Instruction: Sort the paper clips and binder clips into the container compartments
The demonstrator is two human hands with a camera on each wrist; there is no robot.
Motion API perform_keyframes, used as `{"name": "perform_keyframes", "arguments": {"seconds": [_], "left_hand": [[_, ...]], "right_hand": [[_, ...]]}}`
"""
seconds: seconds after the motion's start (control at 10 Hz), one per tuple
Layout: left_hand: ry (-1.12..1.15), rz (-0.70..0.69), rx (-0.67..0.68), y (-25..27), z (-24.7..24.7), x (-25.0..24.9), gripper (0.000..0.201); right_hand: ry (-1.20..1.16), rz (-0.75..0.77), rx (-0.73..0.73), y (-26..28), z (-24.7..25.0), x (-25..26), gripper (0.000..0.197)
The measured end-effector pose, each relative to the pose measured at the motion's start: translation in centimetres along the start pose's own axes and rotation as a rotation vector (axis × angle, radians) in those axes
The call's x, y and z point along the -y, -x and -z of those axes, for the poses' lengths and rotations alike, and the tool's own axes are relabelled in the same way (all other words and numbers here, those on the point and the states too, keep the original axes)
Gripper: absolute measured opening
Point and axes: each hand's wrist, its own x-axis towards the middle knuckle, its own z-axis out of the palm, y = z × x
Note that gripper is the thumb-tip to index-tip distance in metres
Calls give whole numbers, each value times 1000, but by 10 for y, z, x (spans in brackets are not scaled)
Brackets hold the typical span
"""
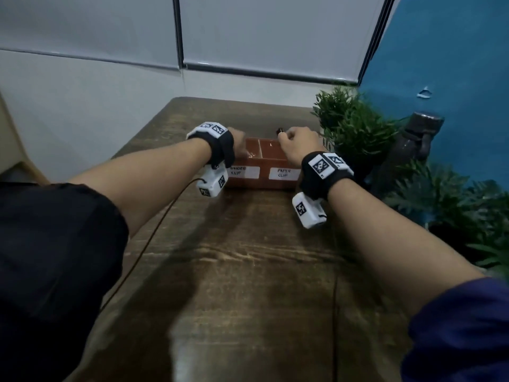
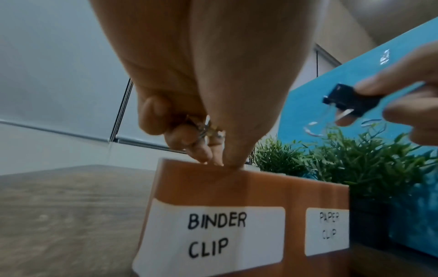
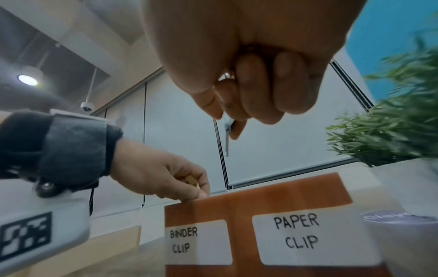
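A brown two-compartment container (image 1: 264, 176) stands on the wooden table, labelled BINDER CLIP on the left and PAPER CLIP on the right. My left hand (image 1: 238, 146) hovers over the left compartment, fingertips at its rim, fingers curled round silvery paper clips (image 2: 207, 129). Something shiny (image 1: 250, 155) lies in that compartment. My right hand (image 1: 296, 143) hangs above the right compartment's far side and pinches a black binder clip (image 2: 348, 101) with its wire handles dangling. In the right wrist view a wire handle (image 3: 227, 139) sticks down from the curled fingers (image 3: 251, 90).
Green potted plants (image 1: 355, 128) crowd the container's right side, with a white pot (image 3: 407, 187) close by. A dark bottle (image 1: 413, 150) stands further right against the blue wall. The wooden table (image 1: 248, 257) stretches toward me; thin cables (image 1: 143, 249) trail over it.
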Motion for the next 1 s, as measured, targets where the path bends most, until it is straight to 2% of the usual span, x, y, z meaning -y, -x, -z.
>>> {"name": "perform_keyframes", "arguments": {"seconds": [0.2, 0.3, 0.4, 0.5, 0.6, 0.7, 0.8, 1.0], "left_hand": [[120, -62, -101, -16, -7, 24, 38], [223, -90, -215, -8, -5, 42, 32], [324, -46, -296, 8, -8, 62, 28], [213, 26, -158, 30, -17, 78, 28], [84, 66, 59, 55, -31, 92, 31], [71, 85, 166, 77, -47, 103, 33], [36, 68, 203, 99, -55, 108, 31], [48, 15, 149, 138, -63, 111, 39]], "right_hand": [[22, -27, 91, -42, -42, 15, 40], [-38, 30, 63, -52, -58, 30, 43], [67, 57, 75, -50, -75, 41, 35], [263, 57, 127, -41, -87, 45, 42], [305, 63, 137, -38, -91, 52, 44], [263, 126, 232, -38, -95, 60, 41], [246, 162, 377, -28, -93, 63, 47], [65, 222, 200, 14, -59, 48, 48]]}}
